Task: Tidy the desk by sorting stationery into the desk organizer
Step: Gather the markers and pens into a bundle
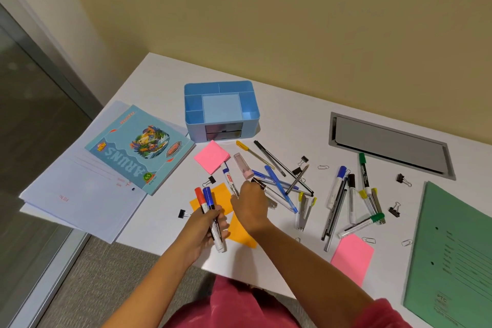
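Left hand (206,226) raised just above the near edge of the tabletop (165,77), fingers curled round two whiteboard markers (211,218), one red-capped, one blue-capped; held side by side, long axes near upright in view, caps pointing away toward the desk organizer (221,110), white barrels sticking out below the palm. Right hand (250,204) stretched forward from the lower right, back uppermost, knuckles bent, fingertips closing on the near end of a third blue-capped marker (229,180) lying flat; whether truly gripped, cannot tell; cap toward the organizer, long axis running away and slightly left. Orange sticky notes (239,231) flat beneath both hands; pink sticky pad (211,157) just before the organizer; loose pens (277,184) scattered to the right; organizer compartments bare.
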Tool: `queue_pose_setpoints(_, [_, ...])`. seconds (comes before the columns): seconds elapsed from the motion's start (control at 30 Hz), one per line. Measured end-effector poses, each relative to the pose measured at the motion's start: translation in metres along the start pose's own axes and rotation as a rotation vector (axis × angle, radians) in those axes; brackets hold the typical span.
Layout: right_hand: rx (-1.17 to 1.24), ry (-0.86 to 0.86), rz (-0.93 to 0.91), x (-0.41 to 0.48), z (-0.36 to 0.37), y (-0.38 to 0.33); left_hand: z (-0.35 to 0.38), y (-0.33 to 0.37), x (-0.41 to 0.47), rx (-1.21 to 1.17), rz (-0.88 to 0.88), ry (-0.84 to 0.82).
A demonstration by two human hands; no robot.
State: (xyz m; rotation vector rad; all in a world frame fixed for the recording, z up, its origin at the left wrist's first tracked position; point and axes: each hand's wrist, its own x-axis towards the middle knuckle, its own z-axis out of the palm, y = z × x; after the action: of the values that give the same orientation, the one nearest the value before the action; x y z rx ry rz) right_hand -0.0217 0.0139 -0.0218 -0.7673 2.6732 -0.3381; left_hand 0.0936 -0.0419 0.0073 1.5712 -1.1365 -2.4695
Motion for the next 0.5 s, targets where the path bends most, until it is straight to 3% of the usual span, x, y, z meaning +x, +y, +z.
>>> queue_pose_setpoints(0.17, [0.094,0.043,0.058,-0.001,0.0,0.009,0.0,0.003,0.007,-0.031,0.019,-0.013])
queue_pose_setpoints(0.27, [0.122,0.118,-0.001,-0.012,-0.013,0.02,0.001,0.004,0.01,-0.043,-0.003,-0.053])
queue_pose_setpoints(0.43, [0.115,0.47,-0.341,-0.049,-0.027,0.027,0.018,0.007,0.016,-0.105,-0.072,-0.073])
queue_pose_setpoints(0.5, [0.303,0.363,-0.256,-0.061,-0.028,0.023,0.025,0.008,0.016,-0.189,-0.077,-0.135])
